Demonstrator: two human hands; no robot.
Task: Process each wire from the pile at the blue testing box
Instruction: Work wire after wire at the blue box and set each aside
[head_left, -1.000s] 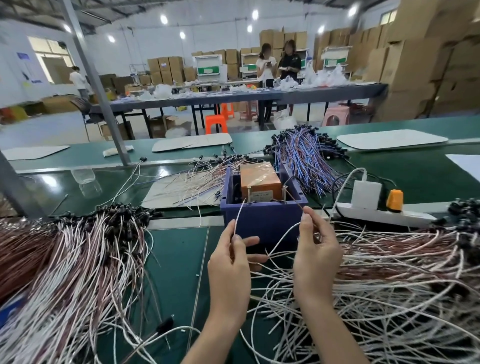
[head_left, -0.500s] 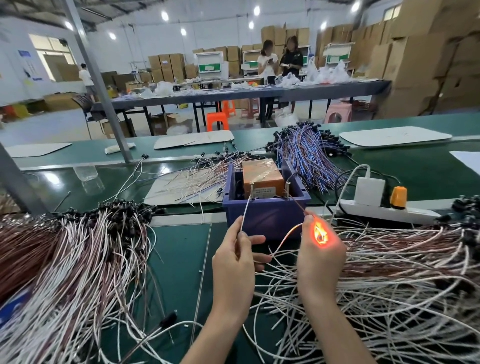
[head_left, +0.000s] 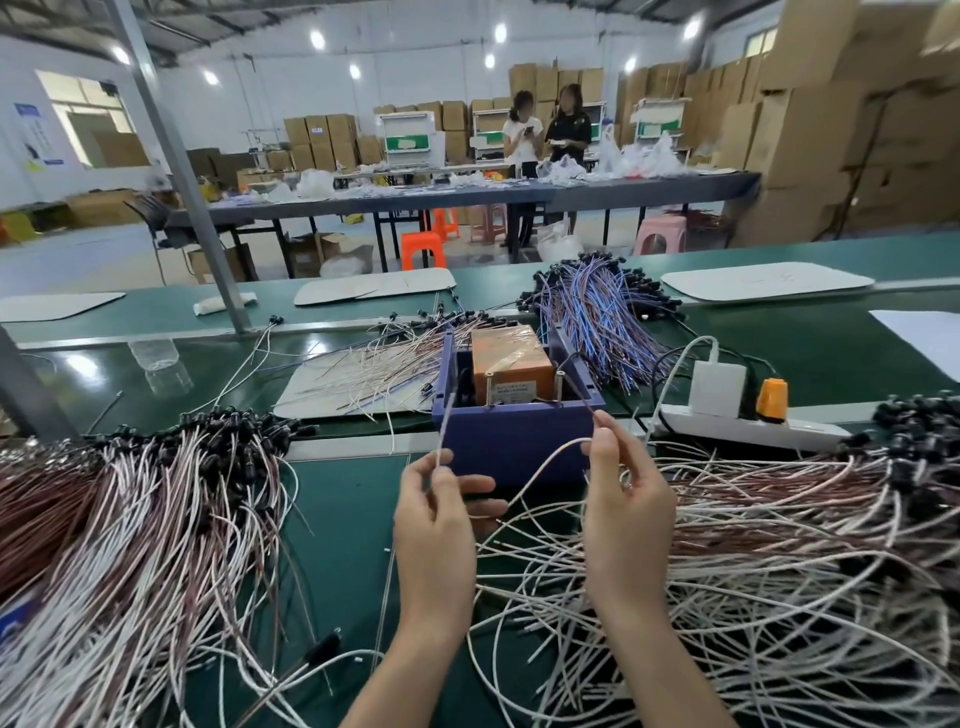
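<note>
- Green matte belt of the workbench (head_left: 343, 519) runs under everything, with stacked cartons (head_left: 831, 130) filling the hall behind. Your blue plastic testing box (head_left: 514, 441) sits dead centre, just beyond your hands. It holds an orange film-wrapped block (head_left: 511, 358) and two upright metal posts (head_left: 489, 384).
- Your thin white insulated wire (head_left: 545, 460) hangs in a loose arc in front of the box, above the belt, with one end in each hand.
- Your left hand (head_left: 439, 525) pinches one end between thumb and forefinger, and the tail rises towards the box's left wall.
- Your right hand (head_left: 626, 514) pinches the other end at its fingertips near the box's right front corner, with the dark tip angled towards the right post. Whether either tip touches metal cannot be told.
- Expect the wire to weigh almost nothing and to flop. It sags under its own weight, so only the short stretch past your fingers will aim.
- Take hold on the insulation close to each end, because a grip further back will likely let the tip wander.
- Treat the fine ends as easy to kink. A light pinch should do, though the smooth jacket may slide if you pull.
- Lift clear of the tangled white-and-brown pile (head_left: 779, 545) on your right, where loops may snag. The capped bundle (head_left: 156, 493) lies on your left.
</note>
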